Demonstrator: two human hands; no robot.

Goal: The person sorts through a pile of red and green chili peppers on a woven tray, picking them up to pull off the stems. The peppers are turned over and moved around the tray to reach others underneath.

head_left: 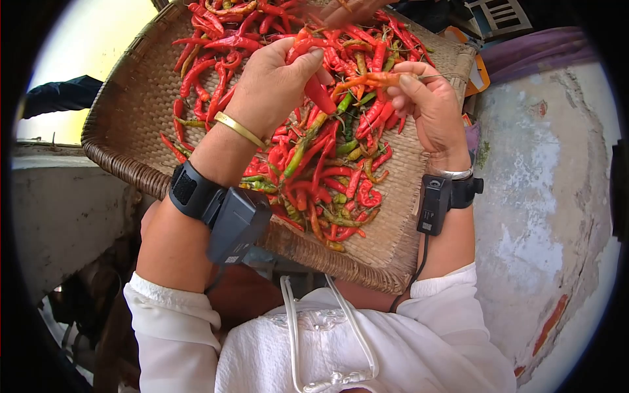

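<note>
My left hand (270, 82), with a gold bangle at its wrist, is closed around red chili peppers (319, 95); one hangs below the thumb and another shows at the fingertips. My right hand (429, 108) pinches an orange chili pepper (367, 81) near its stem, its tip pointing left toward my left hand. Both hands are over a woven basket tray (141, 118). Beneath them lies a heap of chili peppers (308, 154), mostly red with some green and orange ones. What else my left palm holds is hidden.
A blurred hand of another person (350, 12) reaches over the heap at the far edge. A rough, cracked wall (531, 216) stands on the right, and a concrete ledge (59, 203) on the left. Purple cloth (540, 59) lies at the upper right.
</note>
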